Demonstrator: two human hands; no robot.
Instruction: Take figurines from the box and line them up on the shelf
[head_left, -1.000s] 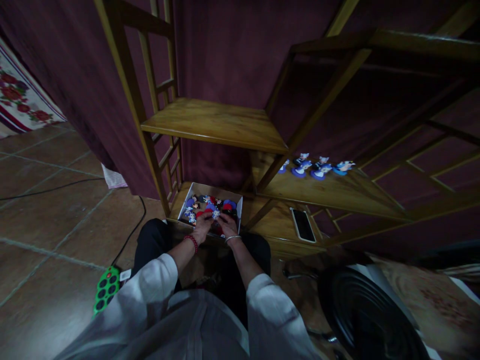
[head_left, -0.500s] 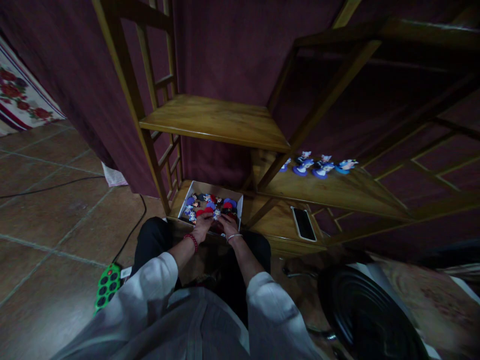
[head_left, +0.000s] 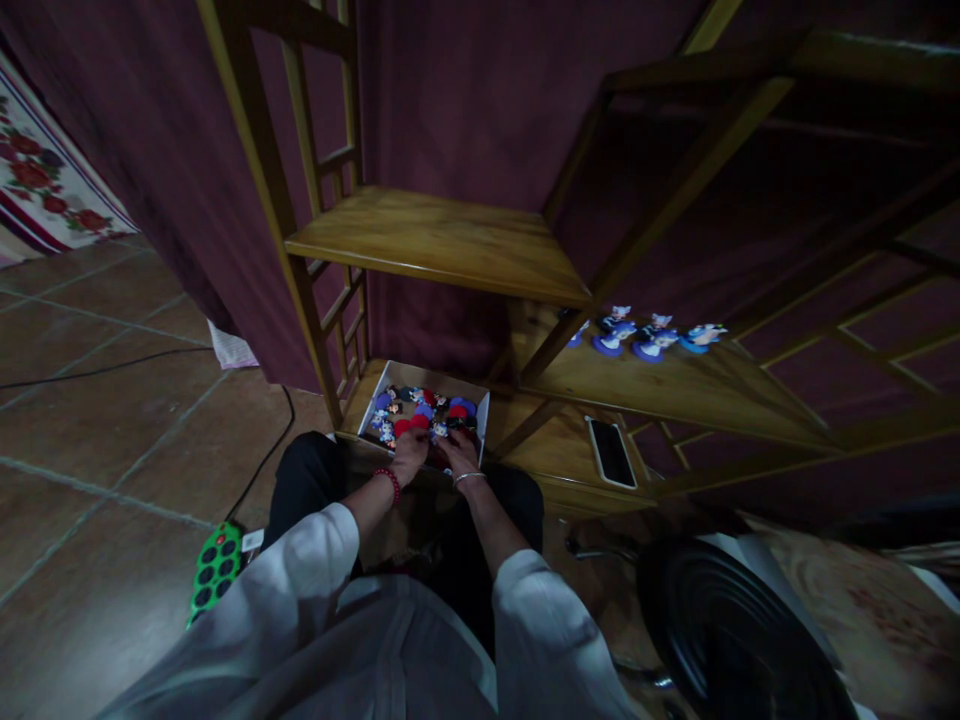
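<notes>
A white-walled cardboard box (head_left: 485,408) on the low shelf holds several small figurines with red, blue and purple parts. My left hand (head_left: 410,455), with a red bead bracelet, reaches over the box's near side, its fingers bent. From the right comes my right hand (head_left: 460,453), a pale bracelet at its wrist, fingers bent too. Between the fingertips of both hands is a small white-and-blue figurine (head_left: 440,430), which they appear to grip together. The fingertips are dim and partly hidden.
Several figurines (head_left: 654,343) stand on a wooden shelf (head_left: 675,395) at right. A phone-like dark slab with a white rim (head_left: 611,452) lies lower down. A green power strip (head_left: 216,570) is on the floor at left, a round black stool (head_left: 742,625) at right.
The view has shifted slightly, so the shelves and figurines sit a little farther right. Both hands stay in the box around the small figurine, with only slight finger movement.
</notes>
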